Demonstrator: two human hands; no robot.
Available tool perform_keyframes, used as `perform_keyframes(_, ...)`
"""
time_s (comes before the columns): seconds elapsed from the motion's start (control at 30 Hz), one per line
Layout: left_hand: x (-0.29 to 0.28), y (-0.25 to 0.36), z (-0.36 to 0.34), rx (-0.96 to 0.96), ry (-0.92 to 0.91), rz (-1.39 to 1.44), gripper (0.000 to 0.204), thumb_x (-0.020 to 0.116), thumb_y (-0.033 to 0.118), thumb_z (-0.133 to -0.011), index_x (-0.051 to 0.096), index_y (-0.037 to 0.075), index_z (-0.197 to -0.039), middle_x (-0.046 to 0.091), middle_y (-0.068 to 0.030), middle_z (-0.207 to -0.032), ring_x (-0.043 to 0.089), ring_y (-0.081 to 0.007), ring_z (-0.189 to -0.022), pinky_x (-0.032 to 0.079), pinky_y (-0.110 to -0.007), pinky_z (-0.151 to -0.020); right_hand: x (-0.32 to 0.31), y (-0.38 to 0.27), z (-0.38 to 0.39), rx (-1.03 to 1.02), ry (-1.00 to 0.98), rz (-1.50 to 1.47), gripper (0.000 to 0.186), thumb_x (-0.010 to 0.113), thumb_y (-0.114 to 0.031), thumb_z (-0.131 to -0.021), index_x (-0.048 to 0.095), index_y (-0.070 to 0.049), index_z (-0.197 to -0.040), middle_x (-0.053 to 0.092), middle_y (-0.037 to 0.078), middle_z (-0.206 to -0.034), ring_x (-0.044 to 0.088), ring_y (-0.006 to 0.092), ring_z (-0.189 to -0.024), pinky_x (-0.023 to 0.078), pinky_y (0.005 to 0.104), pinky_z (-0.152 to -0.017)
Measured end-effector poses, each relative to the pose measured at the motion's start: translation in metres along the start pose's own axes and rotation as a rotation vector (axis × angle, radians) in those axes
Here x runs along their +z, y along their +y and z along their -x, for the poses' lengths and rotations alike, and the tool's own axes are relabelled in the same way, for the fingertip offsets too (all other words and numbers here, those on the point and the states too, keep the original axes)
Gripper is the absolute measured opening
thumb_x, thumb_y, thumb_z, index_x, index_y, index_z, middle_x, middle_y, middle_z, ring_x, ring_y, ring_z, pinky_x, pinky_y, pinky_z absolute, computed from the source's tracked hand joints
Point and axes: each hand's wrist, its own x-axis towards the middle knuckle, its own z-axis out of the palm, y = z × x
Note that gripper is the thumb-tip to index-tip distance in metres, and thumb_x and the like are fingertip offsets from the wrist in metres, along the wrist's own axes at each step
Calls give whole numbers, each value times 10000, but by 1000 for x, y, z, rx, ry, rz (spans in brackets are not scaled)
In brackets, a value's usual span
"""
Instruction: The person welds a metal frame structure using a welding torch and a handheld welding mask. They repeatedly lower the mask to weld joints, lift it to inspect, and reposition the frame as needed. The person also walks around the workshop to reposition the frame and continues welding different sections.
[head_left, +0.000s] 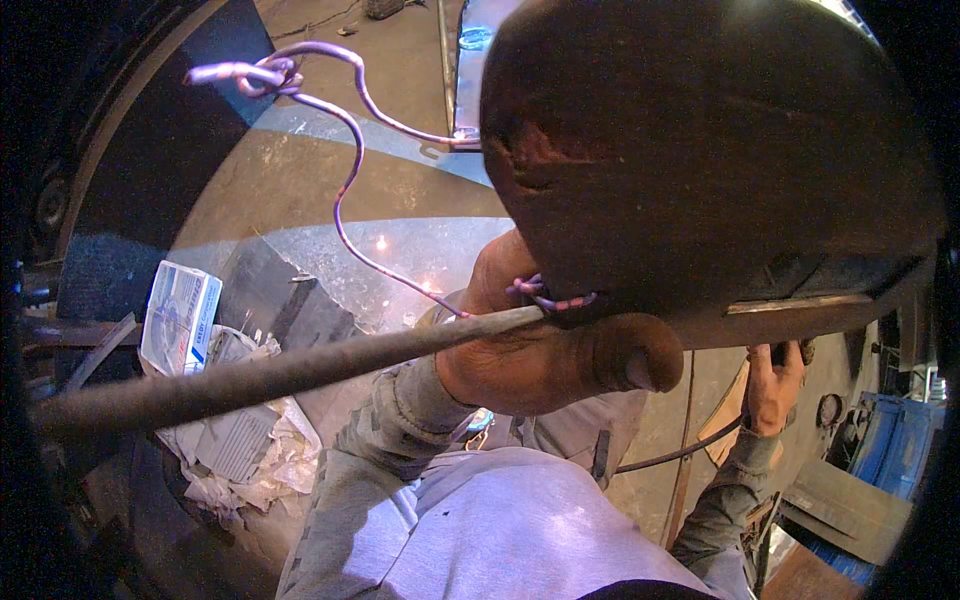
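Observation:
My left hand is closed around the lower left edge of a dark brown hand-held welding shield, its thumb pointing right. A long grey rod slants from the left up to that grip. Purple-lit bent wire loops out from behind the shield and is knotted at its far left end; a twist of it is tied by my fingers. The shield's window slot is on the right. Beneath its right end, my right hand is wrapped around a dark handle, mostly hidden. A black cable leads toward this hand.
A white and blue box stands on the left, above crumpled paper wrapping. A dark sheet rises at the far left. Blue metalwork and a flat beam are on the right. Glints shine on the floor.

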Motion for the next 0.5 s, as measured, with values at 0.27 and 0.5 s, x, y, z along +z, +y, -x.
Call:
perform_keyframes(0.27, -14, 1, 12, -199, -64, 73, 531, 799, 268, -745, 589, -5, -1149, 641, -119, -1109, 602, -199, -987, 487, -335, -855, -2, 9, 0, -6, -28, -93, 332, 632, -161, -869, 571, 45, -1122, 624, 97, -1006, 550, 162, -910, 436, 279, -809)
perform_keyframes(0.5, -24, 7, 40, -138, 255, 63, 521, 796, 259, -748, 589, -6, -1147, 642, -117, -1104, 604, -198, -982, 489, -334, -849, -4, -8, 7, 17, -15, 23, 371, 646, -142, -825, 570, 33, -1143, 623, 91, -992, 578, 185, -910, 449, 304, -845)
